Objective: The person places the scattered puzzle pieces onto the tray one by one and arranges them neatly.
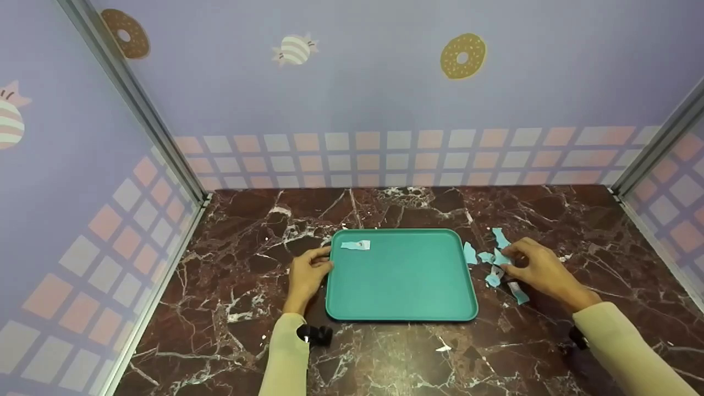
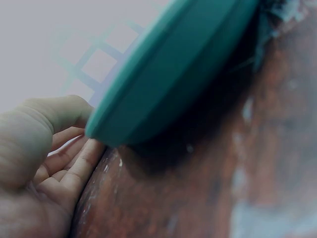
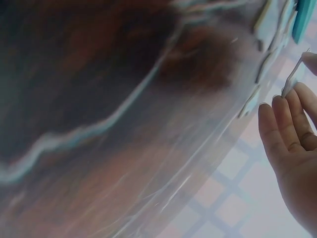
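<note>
Blue scrap [image 1: 500,257], pinched by the right hand [image 1: 536,267] right of the tray [image 1: 401,280], is best held by its edge; the tray's left side is touched by the relaxed left hand [image 1: 306,273].

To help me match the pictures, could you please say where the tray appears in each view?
Head: tray, below centre, slightly right.
Left wrist: upper middle, slanting to the top edge.
Right wrist: only a sliver, top-right corner.
Shared landmark: the wall squares.
</note>
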A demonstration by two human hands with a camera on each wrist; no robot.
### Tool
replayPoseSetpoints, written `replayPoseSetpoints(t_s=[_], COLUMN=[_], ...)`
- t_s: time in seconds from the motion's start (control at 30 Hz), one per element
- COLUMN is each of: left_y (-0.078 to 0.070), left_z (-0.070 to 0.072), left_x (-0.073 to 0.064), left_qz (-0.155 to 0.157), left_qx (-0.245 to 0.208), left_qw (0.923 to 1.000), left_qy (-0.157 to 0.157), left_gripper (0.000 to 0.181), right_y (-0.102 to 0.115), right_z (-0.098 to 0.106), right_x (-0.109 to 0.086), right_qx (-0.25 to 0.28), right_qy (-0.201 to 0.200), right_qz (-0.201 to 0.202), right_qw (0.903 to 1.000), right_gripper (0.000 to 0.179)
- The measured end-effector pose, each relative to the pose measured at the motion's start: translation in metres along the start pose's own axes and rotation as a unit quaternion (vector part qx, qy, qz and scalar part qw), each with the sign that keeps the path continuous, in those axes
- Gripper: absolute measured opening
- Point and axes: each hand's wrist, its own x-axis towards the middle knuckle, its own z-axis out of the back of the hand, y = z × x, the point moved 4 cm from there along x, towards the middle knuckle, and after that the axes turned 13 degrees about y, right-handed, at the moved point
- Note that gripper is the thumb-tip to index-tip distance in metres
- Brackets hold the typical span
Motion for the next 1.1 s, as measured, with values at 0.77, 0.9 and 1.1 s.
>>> replayPoseSetpoints(t_s=[0.77,0.9,1.1], left_y=[0.001,0.001,0.0], left_z=[-0.001,0.0,0.0], left_x=[0.001,0.001,-0.001], left_qz=[-0.004,-0.003,0.0], left_qx=[-0.014,-0.01,-0.009], left_qw=[0.9999,0.9999,0.9999], left_qy=[-0.003,-0.004,0.004], left_gripper=[0.033,0.033,0.033], right_y=[0.047,0.053,0.062], right_z=[-0.014,-0.017,-0.024], right_x=[0.045,0.053,0.063], right_qx=[0.02,0.025,0.033], right_qy=[0.001,0.004,0.017], right_qz=[0.056,0.06,0.062], right_qw=[0.9982,0.9979,0.9974], right_gripper=[0.025,0.025,0.025])
